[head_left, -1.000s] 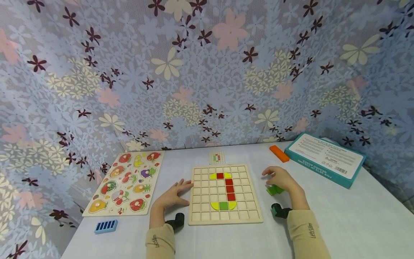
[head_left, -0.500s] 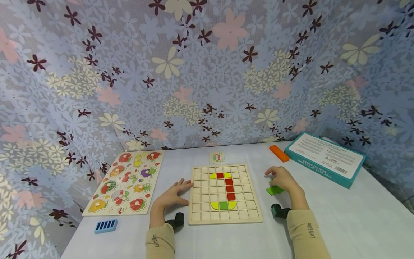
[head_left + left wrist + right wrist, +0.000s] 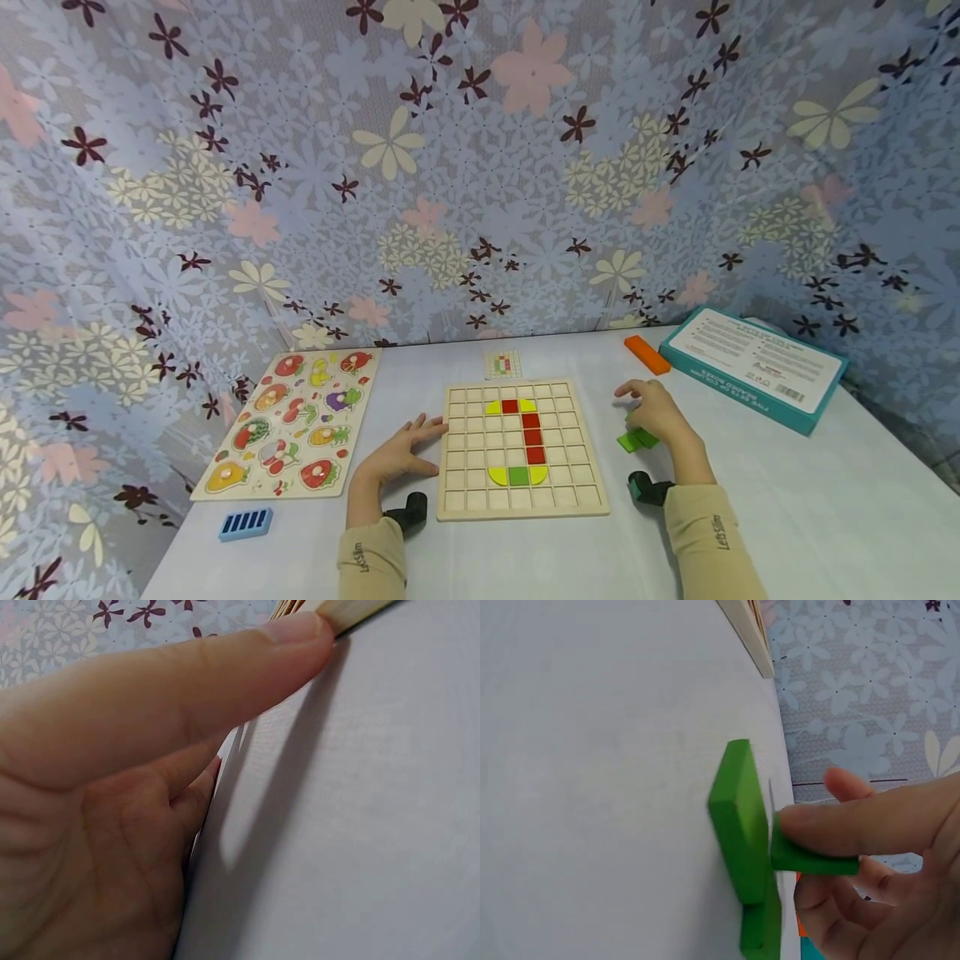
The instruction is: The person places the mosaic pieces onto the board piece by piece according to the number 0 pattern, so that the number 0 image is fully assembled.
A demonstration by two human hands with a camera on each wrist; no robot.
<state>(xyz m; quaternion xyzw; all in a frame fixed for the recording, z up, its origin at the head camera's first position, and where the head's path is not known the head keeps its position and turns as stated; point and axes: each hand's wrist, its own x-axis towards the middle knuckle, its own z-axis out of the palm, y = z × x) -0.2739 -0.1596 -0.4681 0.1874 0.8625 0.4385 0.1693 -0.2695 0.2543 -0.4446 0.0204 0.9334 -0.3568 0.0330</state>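
Observation:
A wooden grid board [image 3: 577, 500] lies mid-table, with yellow quarter-round, red and green square tiles set in its cells. At its left edge my left hand [image 3: 401, 457] rests with fingers spread; in the left wrist view, the thumb tip [image 3: 300, 630] touches the board's side. To the right of the board, my right hand [image 3: 660, 417] pinches a green tile [image 3: 817, 860] between thumb and fingers, just off the table. Beside it lie more green tiles [image 3: 739, 825], one overlapping another. A small pattern card [image 3: 502, 364] sits behind the board.
A fruit puzzle board [image 3: 296, 433] lies at the left, and a light-blue slotted block [image 3: 246, 525] is in front of it. An orange block [image 3: 647, 355] and a teal box [image 3: 753, 367] stand at the back right. A floral curtain [image 3: 480, 167] closes off the back.
My right hand has shifted slightly right over the green tiles and lifted a little, a tile between its fingers. The left hand and the board have stayed put.

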